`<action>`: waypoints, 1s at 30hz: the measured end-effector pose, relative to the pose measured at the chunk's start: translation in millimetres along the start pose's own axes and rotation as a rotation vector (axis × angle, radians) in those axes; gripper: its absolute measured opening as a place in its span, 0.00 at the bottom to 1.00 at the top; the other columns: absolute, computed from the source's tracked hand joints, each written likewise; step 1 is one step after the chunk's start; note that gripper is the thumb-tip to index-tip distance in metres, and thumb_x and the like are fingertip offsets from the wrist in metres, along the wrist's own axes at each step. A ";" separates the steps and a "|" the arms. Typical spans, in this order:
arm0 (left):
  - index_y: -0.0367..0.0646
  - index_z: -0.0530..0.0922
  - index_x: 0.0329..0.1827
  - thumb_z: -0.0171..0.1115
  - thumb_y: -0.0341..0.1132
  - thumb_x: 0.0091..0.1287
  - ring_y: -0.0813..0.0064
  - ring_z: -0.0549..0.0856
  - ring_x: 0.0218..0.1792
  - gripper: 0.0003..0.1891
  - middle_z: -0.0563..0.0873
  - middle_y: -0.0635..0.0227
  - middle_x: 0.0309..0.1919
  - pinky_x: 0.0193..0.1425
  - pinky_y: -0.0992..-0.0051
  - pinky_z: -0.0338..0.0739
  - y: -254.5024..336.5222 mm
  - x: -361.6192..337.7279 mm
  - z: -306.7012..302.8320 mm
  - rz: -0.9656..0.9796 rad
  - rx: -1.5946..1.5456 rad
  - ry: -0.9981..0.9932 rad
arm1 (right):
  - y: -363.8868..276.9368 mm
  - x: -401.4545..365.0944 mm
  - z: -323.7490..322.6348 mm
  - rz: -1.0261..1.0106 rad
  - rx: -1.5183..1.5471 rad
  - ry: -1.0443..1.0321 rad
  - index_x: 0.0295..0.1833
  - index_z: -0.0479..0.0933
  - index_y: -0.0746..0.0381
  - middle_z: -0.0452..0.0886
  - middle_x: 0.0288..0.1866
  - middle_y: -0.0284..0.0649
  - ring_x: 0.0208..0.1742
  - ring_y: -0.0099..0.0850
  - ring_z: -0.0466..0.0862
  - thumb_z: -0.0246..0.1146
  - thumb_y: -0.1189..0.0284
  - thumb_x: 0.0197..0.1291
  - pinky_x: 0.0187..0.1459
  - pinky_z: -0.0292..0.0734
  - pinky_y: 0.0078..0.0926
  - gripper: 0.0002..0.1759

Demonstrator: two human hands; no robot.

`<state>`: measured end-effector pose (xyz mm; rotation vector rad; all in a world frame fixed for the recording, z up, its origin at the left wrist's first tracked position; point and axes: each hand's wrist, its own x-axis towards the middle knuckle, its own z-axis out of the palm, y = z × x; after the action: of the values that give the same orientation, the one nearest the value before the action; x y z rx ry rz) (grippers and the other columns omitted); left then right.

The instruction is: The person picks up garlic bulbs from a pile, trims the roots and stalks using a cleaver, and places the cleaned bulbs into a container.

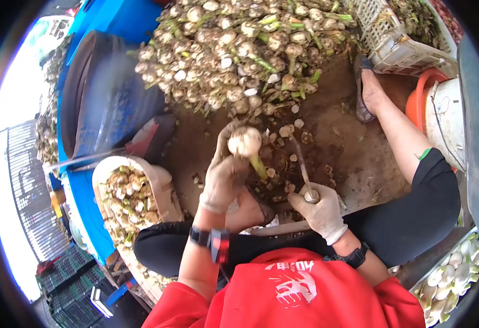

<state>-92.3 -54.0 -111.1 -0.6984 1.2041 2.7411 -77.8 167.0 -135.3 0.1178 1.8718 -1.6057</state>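
Risk lies with the knife (300,161); its blade points up just beside the bulb (245,141), so a slip could nick the gloved left hand (223,180), closed round that bulb above the middle of the dirt floor (348,153); right hand (321,210) grips the knife handle; pile (239,49) at the floor's far edge; tub (163,197) of trimmings at its left edge; crate (392,49) in the far right corner.

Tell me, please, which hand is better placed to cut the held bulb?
Probably right: the right hand grips the knife, its blade beside the bulb that the left hand holds up.
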 end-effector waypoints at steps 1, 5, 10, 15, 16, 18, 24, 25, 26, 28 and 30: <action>0.43 0.59 0.73 0.57 0.20 0.58 0.65 0.80 0.58 0.36 0.78 0.60 0.59 0.64 0.65 0.77 5.2 -22.5 6.3 0.015 -0.030 -0.034 | -4.2 -3.1 1.2 -0.002 -0.003 -0.014 0.25 0.73 0.63 0.70 0.17 0.32 0.20 0.20 0.72 0.73 0.71 0.54 0.24 0.66 0.26 0.15; 0.40 0.61 0.70 0.74 0.25 0.53 0.74 0.79 0.54 0.41 0.78 0.63 0.54 0.61 0.73 0.75 21.0 -84.8 29.9 0.253 0.761 0.012 | -30.7 -16.8 -1.9 -0.625 -0.484 0.004 0.29 0.76 0.62 0.78 0.27 0.45 0.28 0.47 0.80 0.70 0.74 0.40 0.28 0.75 0.37 0.10; 0.38 0.68 0.64 0.84 0.34 0.47 0.75 0.82 0.48 0.42 0.82 0.63 0.47 0.55 0.73 0.78 27.7 -122.1 51.7 0.387 0.976 0.220 | -73.9 -47.0 10.2 -0.812 -0.605 -0.100 0.29 0.75 0.60 0.75 0.26 0.42 0.26 0.44 0.80 0.66 0.74 0.38 0.28 0.76 0.39 0.09; 0.37 0.68 0.62 0.83 0.33 0.47 0.72 0.84 0.44 0.40 0.83 0.61 0.44 0.52 0.73 0.80 23.4 -144.8 55.1 0.481 0.947 0.281 | -63.0 -63.2 24.1 -0.824 -0.619 -0.021 0.26 0.76 0.59 0.77 0.25 0.45 0.27 0.47 0.80 0.64 0.72 0.42 0.29 0.76 0.42 0.04; 0.38 0.69 0.60 0.82 0.32 0.46 0.72 0.84 0.44 0.39 0.83 0.62 0.43 0.51 0.73 0.80 23.4 -149.3 56.7 0.569 1.161 0.308 | -52.5 -58.4 22.1 -0.707 -0.685 0.009 0.27 0.78 0.60 0.79 0.26 0.47 0.28 0.48 0.81 0.63 0.71 0.45 0.30 0.77 0.43 0.04; 0.40 0.70 0.57 0.81 0.29 0.43 0.73 0.85 0.42 0.36 0.84 0.63 0.41 0.49 0.71 0.82 22.1 -169.6 65.9 0.743 1.173 0.262 | -30.7 -28.8 4.0 -0.217 -0.926 0.055 0.30 0.83 0.62 0.83 0.29 0.52 0.33 0.50 0.85 0.60 0.67 0.56 0.35 0.80 0.44 0.11; 0.40 0.69 0.61 0.83 0.27 0.44 0.75 0.83 0.45 0.40 0.83 0.65 0.44 0.52 0.76 0.80 33.5 -153.5 35.7 0.699 1.339 0.325 | -24.4 -45.5 10.0 -0.532 -0.457 0.104 0.31 0.79 0.66 0.79 0.27 0.54 0.31 0.53 0.81 0.70 0.66 0.53 0.31 0.73 0.42 0.14; 0.39 0.69 0.62 0.83 0.26 0.44 0.76 0.82 0.45 0.40 0.82 0.65 0.45 0.52 0.76 0.80 38.1 -158.0 28.3 0.820 1.762 0.348 | -24.6 -54.7 7.8 -0.411 -0.465 0.004 0.31 0.79 0.67 0.78 0.28 0.54 0.30 0.53 0.81 0.70 0.66 0.53 0.30 0.72 0.42 0.14; 0.39 0.69 0.62 0.83 0.26 0.45 0.76 0.82 0.46 0.40 0.82 0.65 0.45 0.53 0.76 0.80 30.6 -161.5 20.5 0.667 1.326 0.354 | -18.2 -57.3 6.2 -0.284 -0.462 -0.031 0.33 0.79 0.67 0.78 0.27 0.53 0.29 0.51 0.80 0.72 0.68 0.51 0.30 0.72 0.40 0.13; 0.39 0.70 0.62 0.80 0.23 0.48 0.78 0.80 0.50 0.37 0.81 0.67 0.48 0.55 0.78 0.79 24.6 -161.1 13.7 0.332 0.434 0.320 | -16.1 -59.6 12.5 -0.436 -0.319 -0.047 0.30 0.77 0.66 0.74 0.23 0.47 0.23 0.37 0.74 0.70 0.71 0.53 0.26 0.68 0.34 0.11; 0.42 0.72 0.64 0.75 0.27 0.55 0.74 0.81 0.56 0.33 0.81 0.68 0.55 0.59 0.75 0.78 10.6 -165.2 6.4 0.345 0.272 0.263 | -28.6 -62.3 16.9 -0.747 -0.269 -0.114 0.25 0.72 0.65 0.68 0.18 0.39 0.17 0.28 0.68 0.65 0.78 0.57 0.22 0.63 0.28 0.11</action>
<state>50.6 -37.3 -28.8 -0.9136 1.8722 2.7154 -35.7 166.0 -78.6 -0.8623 2.1470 -1.7299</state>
